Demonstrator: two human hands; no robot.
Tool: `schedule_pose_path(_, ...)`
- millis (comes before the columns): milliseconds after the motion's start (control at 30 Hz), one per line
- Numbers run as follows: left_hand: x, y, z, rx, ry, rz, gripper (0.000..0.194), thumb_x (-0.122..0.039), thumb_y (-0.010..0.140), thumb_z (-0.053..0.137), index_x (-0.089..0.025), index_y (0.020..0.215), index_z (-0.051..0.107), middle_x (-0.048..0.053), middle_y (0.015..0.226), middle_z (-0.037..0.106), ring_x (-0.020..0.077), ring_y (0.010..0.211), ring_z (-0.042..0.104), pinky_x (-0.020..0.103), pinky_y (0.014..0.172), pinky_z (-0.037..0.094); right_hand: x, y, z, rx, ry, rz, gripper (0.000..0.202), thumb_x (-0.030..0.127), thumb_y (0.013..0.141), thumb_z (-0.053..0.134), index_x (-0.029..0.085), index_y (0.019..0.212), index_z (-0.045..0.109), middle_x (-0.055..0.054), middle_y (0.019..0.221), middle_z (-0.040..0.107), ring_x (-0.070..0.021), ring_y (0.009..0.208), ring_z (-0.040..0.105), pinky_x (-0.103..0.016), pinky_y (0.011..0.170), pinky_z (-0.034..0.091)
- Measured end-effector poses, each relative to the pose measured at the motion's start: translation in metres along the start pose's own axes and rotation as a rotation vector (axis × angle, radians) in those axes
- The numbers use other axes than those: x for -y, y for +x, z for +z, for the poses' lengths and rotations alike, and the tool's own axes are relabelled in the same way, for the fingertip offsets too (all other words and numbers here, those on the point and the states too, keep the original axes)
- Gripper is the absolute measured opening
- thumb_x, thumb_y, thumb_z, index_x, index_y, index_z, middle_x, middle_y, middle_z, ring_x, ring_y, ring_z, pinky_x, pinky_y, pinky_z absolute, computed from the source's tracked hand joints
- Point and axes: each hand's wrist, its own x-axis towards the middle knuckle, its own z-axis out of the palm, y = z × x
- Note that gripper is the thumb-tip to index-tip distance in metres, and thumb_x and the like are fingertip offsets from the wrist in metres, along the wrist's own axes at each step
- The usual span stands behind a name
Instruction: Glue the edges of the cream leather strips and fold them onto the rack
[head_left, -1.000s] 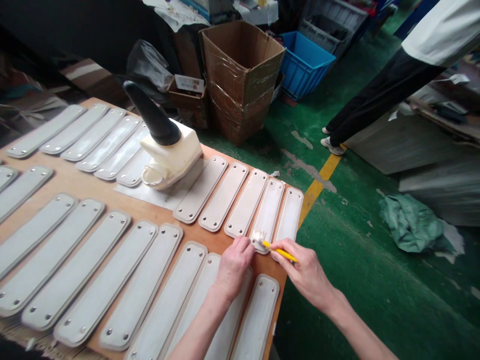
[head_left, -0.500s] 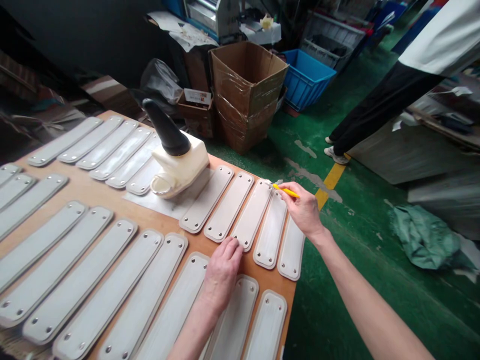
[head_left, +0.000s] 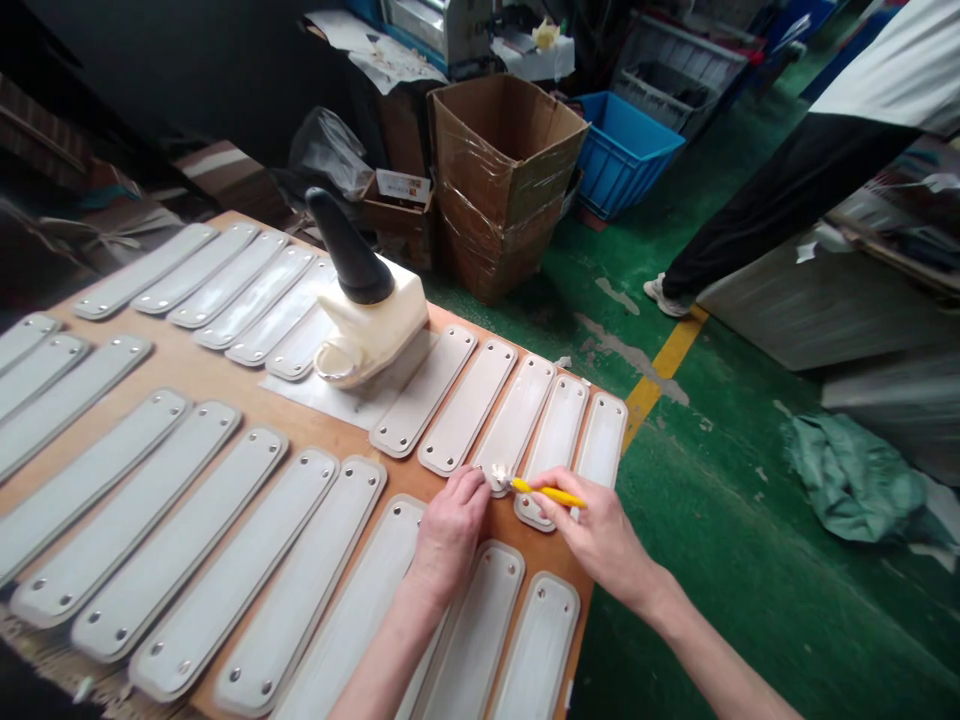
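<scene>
The green floor (head_left: 720, 570) lies open past the right edge of the desk (head_left: 202, 375). Bare wood runs between the slanted rows of pale strips (head_left: 424, 392). The left hand (head_left: 450, 530) is palm down, its fingers curled close together by the near end of one strip (head_left: 519, 405), third from the right in the far row. The right hand (head_left: 600, 530) reaches in over the edge, its fingers pinching a yellow brush (head_left: 551, 494), whose white tip touches that end.

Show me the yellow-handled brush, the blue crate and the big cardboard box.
Yellow-handled brush (head_left: 562, 496): head view, on the handle.
Blue crate (head_left: 619, 184): head view, on the outer side wall.
Big cardboard box (head_left: 474, 185): head view, on the outer left wall.
</scene>
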Motion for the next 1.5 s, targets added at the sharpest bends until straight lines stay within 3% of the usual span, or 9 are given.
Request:
schedule_pose_path(133,0.001,-0.001,0.000,-0.011,0.000,0.018,0.019,-0.012,0.091,0.049,-0.018,0.104,0.062,0.007,0.108,0.063,0.0198,0.114,0.054,0.034,0.097,0.051,-0.016,0.026,-0.008,-0.036,0.294,0.171,0.029,0.047,0.089,0.056,0.020,0.097,0.061,0.000,0.074,0.067,-0.0166,0.063,0.067,-0.025,0.056,0.051)
schedule_pose_path(233,0.002,-0.001,-0.001,-0.003,0.004,0.022,0.017,-0.011,0.091,0.048,-0.018,0.096,0.063,0.007,0.106,0.064,0.0196,0.112,0.054,0.033,0.096,0.052,-0.036,0.055,-0.013,-0.109,0.362,0.191,0.038,0.055,0.084,0.060,0.018,0.093,0.060,-0.003,0.070,0.068,-0.0178,0.058,0.067,-0.025,0.050,0.050)
schedule_pose_path(433,0.004,-0.001,0.000,0.012,0.010,0.041,0.017,-0.010,0.089,0.050,-0.018,0.089,0.065,0.007,0.108,0.064,0.0197,0.114,0.054,0.034,0.095,0.053,-0.054,0.096,-0.028,-0.439,0.157,-0.001,0.039,0.056,0.085,0.058,0.019,0.095,0.063,-0.003,0.077,0.068,-0.0187,0.064,0.068,-0.029,0.057,0.054)
schedule_pose_path(567,0.006,-0.002,0.001,0.015,0.022,0.047,0.016,-0.008,0.089,0.051,-0.018,0.089,0.064,0.007,0.109,0.064,0.0205,0.117,0.054,0.033,0.097,0.052,-0.047,0.107,-0.033,-0.526,-0.104,-0.175,0.027,0.045,0.093,0.051,0.022,0.099,0.064,-0.006,0.095,0.068,-0.0199,0.080,0.067,-0.032,0.072,0.053)
schedule_pose_path(767,0.008,-0.003,0.000,0.034,0.017,0.054,0.015,-0.007,0.088,0.051,-0.018,0.090,0.062,0.006,0.110,0.065,0.0210,0.118,0.054,0.033,0.098,0.051,-0.035,0.089,-0.010,-0.324,-0.258,-0.271,0.018,0.031,0.096,0.047,0.023,0.101,0.062,-0.005,0.097,0.068,-0.0211,0.092,0.065,-0.033,0.081,0.050)
schedule_pose_path(1033,0.009,-0.001,-0.005,0.069,-0.038,0.048,0.017,-0.006,0.088,0.049,-0.017,0.093,0.062,0.008,0.110,0.065,0.0212,0.118,0.053,0.033,0.096,0.053,-0.007,0.015,0.013,-0.103,0.031,-0.018,0.017,0.036,0.095,0.051,0.024,0.098,0.062,0.000,0.086,0.067,-0.0170,0.078,0.066,-0.027,0.069,0.050)
schedule_pose_path(1233,0.012,0.000,-0.007,0.106,-0.061,0.069,0.015,-0.007,0.088,0.050,-0.017,0.089,0.061,0.008,0.108,0.064,0.0222,0.118,0.053,0.033,0.097,0.051,-0.027,0.035,0.007,-0.208,0.410,0.156,0.029,0.047,0.088,0.059,0.019,0.096,0.061,-0.001,0.075,0.067,-0.0163,0.064,0.067,-0.025,0.057,0.051)
schedule_pose_path(1367,0.010,0.000,-0.008,0.110,-0.061,0.055,0.015,-0.006,0.087,0.051,-0.017,0.088,0.060,0.008,0.108,0.064,0.0219,0.117,0.054,0.034,0.098,0.051,-0.039,0.053,-0.003,-0.383,0.351,0.140,0.034,0.051,0.084,0.063,0.018,0.093,0.062,-0.002,0.075,0.067,-0.0173,0.063,0.067,-0.026,0.056,0.053)
schedule_pose_path(1500,0.010,0.001,-0.013,0.111,-0.054,0.071,0.013,-0.008,0.087,0.052,-0.017,0.088,0.060,0.006,0.104,0.064,0.0205,0.115,0.055,0.031,0.095,0.052,-0.030,0.068,-0.016,-0.539,0.260,0.013,0.032,0.049,0.085,0.063,0.020,0.096,0.063,-0.002,0.079,0.067,-0.0179,0.066,0.068,-0.028,0.058,0.055)
